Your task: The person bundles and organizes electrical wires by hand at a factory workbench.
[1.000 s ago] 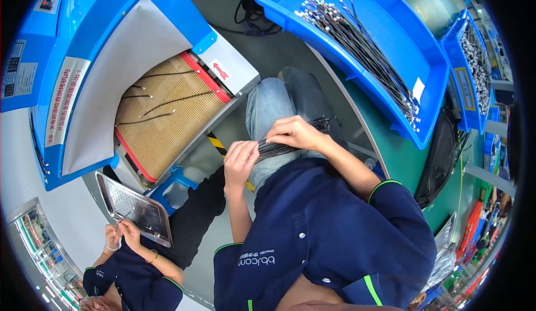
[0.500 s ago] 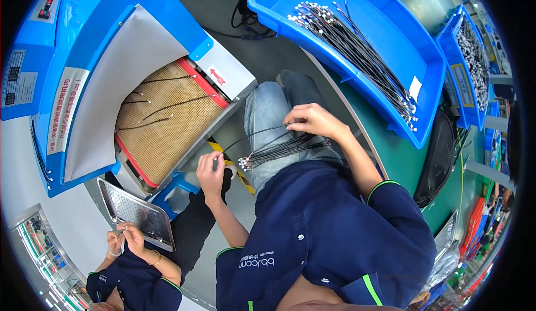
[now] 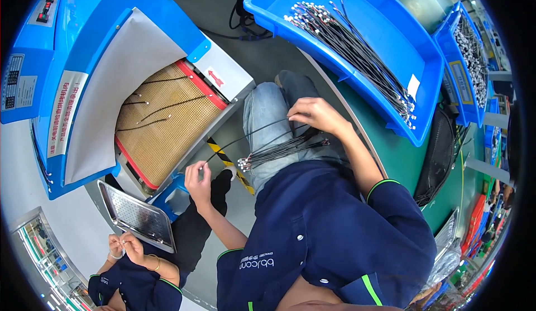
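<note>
My left hand [image 3: 199, 183] is closed in a pinch on one end of a thin black cable [image 3: 245, 137]. The cable runs across above my jeans to my right hand [image 3: 319, 115], whose fingertips pinch its other end. Below it, a bunch of black cables [image 3: 282, 153] with small white connectors lies across my thighs, its connector ends toward the left. What sits at the pinched cable ends is hidden by my fingers.
On the left, a blue machine [image 3: 92, 60] has a mesh conveyor belt [image 3: 178, 110] carrying several cables. A blue bin [image 3: 385, 20] of cables stands on the green table [image 3: 357, 87]. A co-worker's hands [image 3: 125, 245] are beside a metal tray [image 3: 139, 216] at lower left.
My left hand has moved left and toward me with its cable end, and the cable stretches longer between my hands. My right hand has shifted slightly. The co-worker's hands have lowered a little.
</note>
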A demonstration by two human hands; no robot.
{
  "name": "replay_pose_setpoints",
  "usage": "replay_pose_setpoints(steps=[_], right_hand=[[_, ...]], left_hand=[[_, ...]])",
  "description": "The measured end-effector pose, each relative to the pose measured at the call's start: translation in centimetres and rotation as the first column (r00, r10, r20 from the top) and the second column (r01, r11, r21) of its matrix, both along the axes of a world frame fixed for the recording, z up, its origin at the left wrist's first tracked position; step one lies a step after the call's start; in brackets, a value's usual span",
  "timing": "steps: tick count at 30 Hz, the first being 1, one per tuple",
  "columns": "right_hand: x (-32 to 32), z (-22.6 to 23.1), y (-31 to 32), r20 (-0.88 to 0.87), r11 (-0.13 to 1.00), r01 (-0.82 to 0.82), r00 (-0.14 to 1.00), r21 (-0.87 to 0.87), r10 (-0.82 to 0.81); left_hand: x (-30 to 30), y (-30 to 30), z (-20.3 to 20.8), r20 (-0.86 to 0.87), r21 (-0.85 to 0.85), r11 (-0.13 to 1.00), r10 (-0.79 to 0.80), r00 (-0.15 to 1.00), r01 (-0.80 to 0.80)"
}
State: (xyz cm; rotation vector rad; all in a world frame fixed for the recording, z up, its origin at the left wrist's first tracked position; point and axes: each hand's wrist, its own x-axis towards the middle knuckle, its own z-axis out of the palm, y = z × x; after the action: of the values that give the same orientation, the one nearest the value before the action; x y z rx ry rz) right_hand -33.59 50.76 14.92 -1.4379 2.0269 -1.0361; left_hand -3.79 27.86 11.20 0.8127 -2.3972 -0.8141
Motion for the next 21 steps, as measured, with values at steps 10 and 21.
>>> replay_pose_setpoints(steps=[10,21], right_hand=[[0.5,0.1,0.1,0.08,0.996,0.076,0.994,-0.048,-0.072],[1.0,0.3,-0.4,0.086,0.992,0.065,0.995,-0.111,-0.056]], left_hand=[[0.8,-0.2,0.1,-0.008,-0.012,1.0,0.015,1.0,-0.015],[1.7,-0.6,0.6,-0.023,-0.015,1.0,0.014,1.0,-0.015]])
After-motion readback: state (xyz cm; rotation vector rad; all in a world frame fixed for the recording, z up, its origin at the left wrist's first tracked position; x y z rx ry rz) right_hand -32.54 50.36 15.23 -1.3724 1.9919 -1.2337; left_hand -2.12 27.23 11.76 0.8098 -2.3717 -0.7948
